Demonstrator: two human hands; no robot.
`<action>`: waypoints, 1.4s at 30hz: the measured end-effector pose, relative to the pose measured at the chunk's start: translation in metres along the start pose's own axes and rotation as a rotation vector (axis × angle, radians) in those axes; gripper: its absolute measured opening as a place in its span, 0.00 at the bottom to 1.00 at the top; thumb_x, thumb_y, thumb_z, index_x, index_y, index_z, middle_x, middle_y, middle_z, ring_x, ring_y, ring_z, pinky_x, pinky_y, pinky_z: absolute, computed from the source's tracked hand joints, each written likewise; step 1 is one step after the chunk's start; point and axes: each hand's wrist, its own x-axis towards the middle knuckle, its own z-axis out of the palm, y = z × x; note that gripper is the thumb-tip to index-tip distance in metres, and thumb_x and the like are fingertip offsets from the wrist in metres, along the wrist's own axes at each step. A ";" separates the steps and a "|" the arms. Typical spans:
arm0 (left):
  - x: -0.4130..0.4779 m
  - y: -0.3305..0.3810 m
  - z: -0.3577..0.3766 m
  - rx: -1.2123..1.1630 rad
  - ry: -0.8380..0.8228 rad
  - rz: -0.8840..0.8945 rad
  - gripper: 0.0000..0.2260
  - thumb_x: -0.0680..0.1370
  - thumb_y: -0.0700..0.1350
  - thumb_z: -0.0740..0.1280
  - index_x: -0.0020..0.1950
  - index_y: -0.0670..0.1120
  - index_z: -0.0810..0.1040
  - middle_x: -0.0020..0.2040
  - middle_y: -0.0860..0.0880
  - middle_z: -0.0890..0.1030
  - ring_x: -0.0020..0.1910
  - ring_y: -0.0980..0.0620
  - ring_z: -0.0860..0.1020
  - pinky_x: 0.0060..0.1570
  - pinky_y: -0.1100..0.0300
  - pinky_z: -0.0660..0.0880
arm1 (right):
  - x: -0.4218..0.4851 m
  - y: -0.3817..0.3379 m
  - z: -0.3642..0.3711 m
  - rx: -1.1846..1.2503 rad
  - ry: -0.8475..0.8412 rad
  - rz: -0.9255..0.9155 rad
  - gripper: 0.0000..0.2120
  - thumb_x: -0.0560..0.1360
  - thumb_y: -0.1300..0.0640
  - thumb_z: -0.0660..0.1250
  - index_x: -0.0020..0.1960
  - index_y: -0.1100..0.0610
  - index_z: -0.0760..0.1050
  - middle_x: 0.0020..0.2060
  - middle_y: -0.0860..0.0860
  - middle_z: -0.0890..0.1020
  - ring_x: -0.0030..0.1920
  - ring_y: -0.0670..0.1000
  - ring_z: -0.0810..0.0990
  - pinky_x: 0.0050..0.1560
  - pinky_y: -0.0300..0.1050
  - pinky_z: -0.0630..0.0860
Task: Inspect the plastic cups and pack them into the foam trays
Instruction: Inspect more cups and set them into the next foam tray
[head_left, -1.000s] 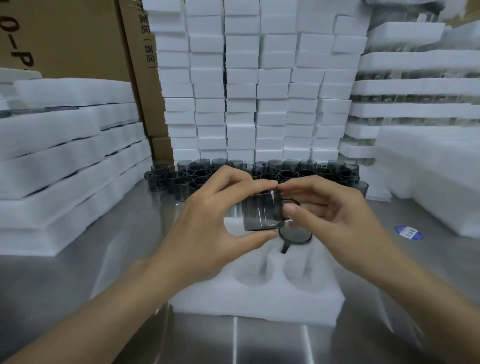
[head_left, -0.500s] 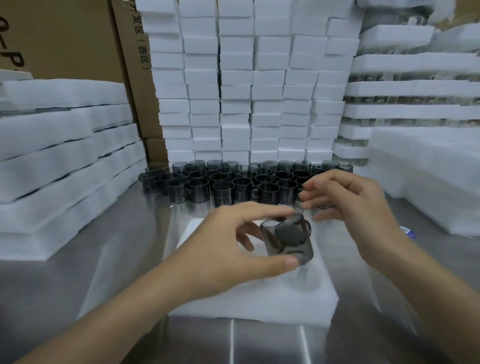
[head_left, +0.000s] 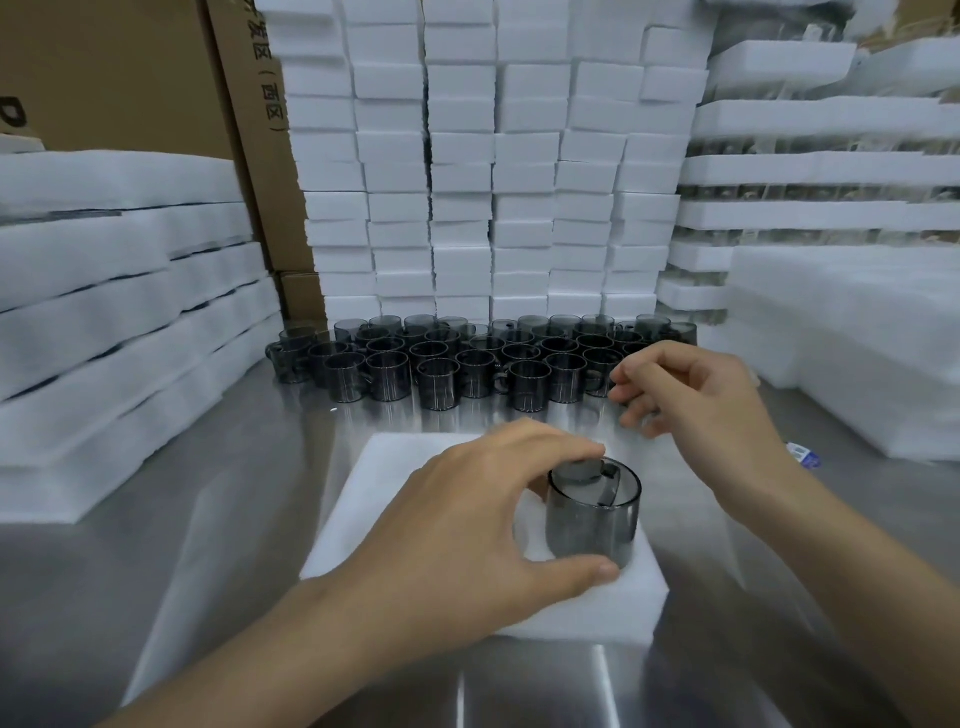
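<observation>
Looking down from the head view, I see the left grip (head_left: 467, 519) grasping a smoky grey cup (head_left: 592, 514), thumb on the cup's near side low down and the other fingers curled over its far rim. The cup sits at the right side of a white foam tray (head_left: 389, 493), close to the tray's near right corner; I cannot tell how deep it sits in the foam. The tray lies flat on the steel desk (head_left: 208, 519), about midway along its near edge.

The right grip (head_left: 691, 405) is released, fingers loosely curled and holding nothing. It hovers over the desk beyond the tray's far right corner, just beside the nearest cups of the waiting batch. I cannot tell whether its fingertips touch one.

That batch of cups (head_left: 467, 364) stands upright in close rows along the desk's far edge, in front of a tall wall of stacked foam blocks (head_left: 493, 182). Foam sheets (head_left: 104, 312) are piled along the left edge, and more foam (head_left: 831, 338) along the right. Cardboard boxes (head_left: 130, 78) stand at the far left corner. A small blue-and-white label (head_left: 802, 457) lies near the right edge.
</observation>
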 end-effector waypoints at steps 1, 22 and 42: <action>0.000 0.000 0.000 0.001 -0.008 0.000 0.30 0.74 0.69 0.74 0.74 0.66 0.73 0.68 0.71 0.74 0.67 0.66 0.74 0.61 0.60 0.76 | 0.000 0.000 0.000 -0.003 0.000 -0.001 0.11 0.81 0.59 0.67 0.43 0.54 0.85 0.38 0.52 0.87 0.34 0.47 0.84 0.33 0.36 0.77; -0.001 -0.003 0.005 0.196 -0.149 0.011 0.24 0.83 0.70 0.53 0.80 0.70 0.67 0.76 0.74 0.59 0.76 0.73 0.52 0.70 0.68 0.56 | 0.018 0.052 -0.023 -0.471 0.163 0.060 0.08 0.78 0.57 0.69 0.40 0.50 0.82 0.33 0.47 0.85 0.41 0.50 0.84 0.43 0.45 0.76; 0.020 -0.071 -0.060 -0.177 0.674 -0.234 0.10 0.79 0.58 0.65 0.48 0.61 0.86 0.46 0.62 0.86 0.45 0.60 0.82 0.45 0.56 0.76 | 0.030 0.092 -0.034 -0.917 -0.115 0.153 0.30 0.82 0.42 0.63 0.82 0.42 0.58 0.62 0.56 0.79 0.66 0.62 0.73 0.64 0.58 0.73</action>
